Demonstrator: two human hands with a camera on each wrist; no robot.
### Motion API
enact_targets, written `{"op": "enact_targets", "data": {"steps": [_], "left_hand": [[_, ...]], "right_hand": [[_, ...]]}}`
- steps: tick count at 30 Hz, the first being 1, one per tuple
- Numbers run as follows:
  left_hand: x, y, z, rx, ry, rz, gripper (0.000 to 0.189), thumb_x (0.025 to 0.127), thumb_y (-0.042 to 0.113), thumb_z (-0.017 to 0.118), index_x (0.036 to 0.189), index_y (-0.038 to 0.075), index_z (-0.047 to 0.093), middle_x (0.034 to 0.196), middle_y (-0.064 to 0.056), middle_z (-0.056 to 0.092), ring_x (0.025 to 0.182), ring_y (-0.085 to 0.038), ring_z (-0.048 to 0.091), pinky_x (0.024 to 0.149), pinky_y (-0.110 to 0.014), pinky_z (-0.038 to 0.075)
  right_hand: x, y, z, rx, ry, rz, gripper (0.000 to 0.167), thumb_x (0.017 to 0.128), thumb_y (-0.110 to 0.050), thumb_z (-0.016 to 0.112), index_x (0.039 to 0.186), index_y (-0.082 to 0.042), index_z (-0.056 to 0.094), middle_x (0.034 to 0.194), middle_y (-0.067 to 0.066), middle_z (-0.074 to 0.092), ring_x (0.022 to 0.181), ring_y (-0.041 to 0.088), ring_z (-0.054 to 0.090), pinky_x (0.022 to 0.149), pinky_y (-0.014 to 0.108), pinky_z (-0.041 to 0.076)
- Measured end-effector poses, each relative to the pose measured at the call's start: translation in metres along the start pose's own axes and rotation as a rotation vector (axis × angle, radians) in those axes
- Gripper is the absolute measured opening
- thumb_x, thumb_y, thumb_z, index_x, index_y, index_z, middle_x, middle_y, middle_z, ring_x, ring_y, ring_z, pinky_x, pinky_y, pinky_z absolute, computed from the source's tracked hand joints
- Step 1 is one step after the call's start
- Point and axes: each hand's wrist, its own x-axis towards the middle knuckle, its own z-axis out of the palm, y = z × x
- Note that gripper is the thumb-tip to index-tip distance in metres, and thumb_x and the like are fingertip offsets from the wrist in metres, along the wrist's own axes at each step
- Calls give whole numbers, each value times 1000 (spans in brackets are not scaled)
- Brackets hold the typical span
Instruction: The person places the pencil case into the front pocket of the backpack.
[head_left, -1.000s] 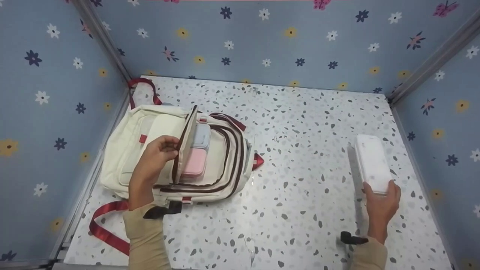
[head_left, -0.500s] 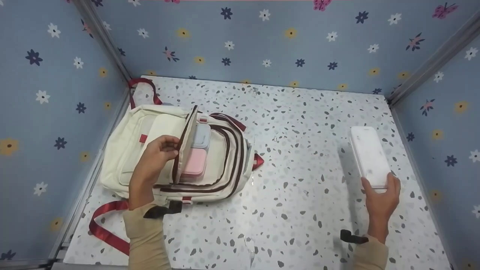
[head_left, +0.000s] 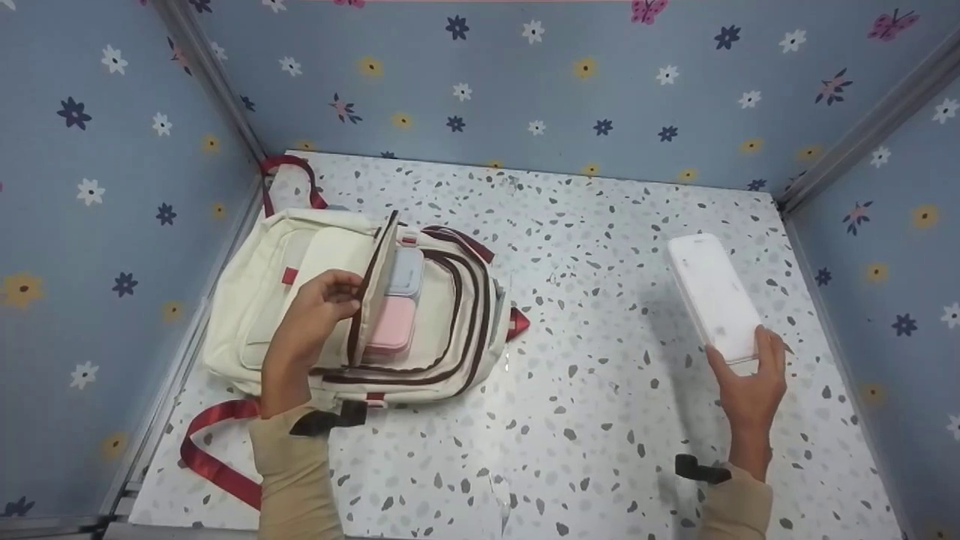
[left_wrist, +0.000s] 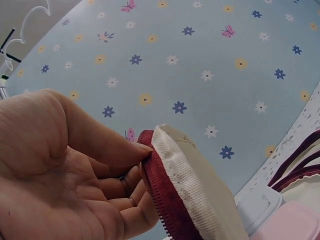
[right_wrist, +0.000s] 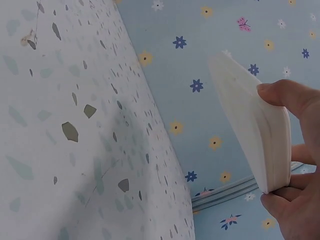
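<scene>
A cream backpack with dark red zips lies on its back at the left, its front pocket unzipped. My left hand pinches the zipped edge of the pocket flap between thumb and fingers and keeps it raised. Inside the pocket sit a pale blue case and a pink case, side by side. At the right, my right hand grips the near end of a long white box with rounded corners. In the right wrist view the white box tilts above the speckled tabletop.
The white speckled table is enclosed by blue flowered panels at the back and both sides. A red strap of the backpack loops out at the near left, and a red tab sticks out at its right end.
My right hand has lifted the white box and carried it leftward and away from me, turning its far end to the left. The left hand stays on the flap.
</scene>
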Motion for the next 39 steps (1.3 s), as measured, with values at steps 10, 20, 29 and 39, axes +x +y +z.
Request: {"op": "enact_targets", "data": {"steps": [10, 20, 29, 39], "left_hand": [[0, -1, 0, 3, -9, 2, 30, 89, -11, 42, 120, -12, 45, 105, -7, 51, 96, -11, 50, 82, -19, 46], [1, -3, 1, 15, -10, 14, 30, 90, -10, 43, 119, -11, 46, 105, -7, 51, 95, -11, 52, 82, -19, 47], [1, -1, 2, 8, -6, 2, 30, 89, -10, 43, 120, -11, 46, 105, -8, 51, 96, -12, 50, 82, -19, 46], [1, -1, 3, 7, -7, 0, 31, 89, -11, 43, 120, -12, 46, 105, -8, 52, 97, -12, 50, 82, -19, 46]], "right_hand": [[-1, -16, 11, 15, -68, -133, 79, 72, -11, 82, 141, -4, 45, 139, 13, 45, 128, 24, 43, 102, 18, 32], [-2, -44, 22, 107, -106, -239, 78, 69, -7, 83, 139, -6, 49, 140, 12, 46, 130, 30, 43, 103, 13, 31], [-12, -82, 31, 181, -169, -333, 77, 66, 5, 82, 135, 4, 49, 136, 22, 46, 125, 36, 45, 103, 13, 30], [-17, -81, 54, 187, -256, -397, 80, 66, -2, 84, 138, -3, 49, 138, 14, 47, 126, 32, 45, 102, 13, 29]]}}
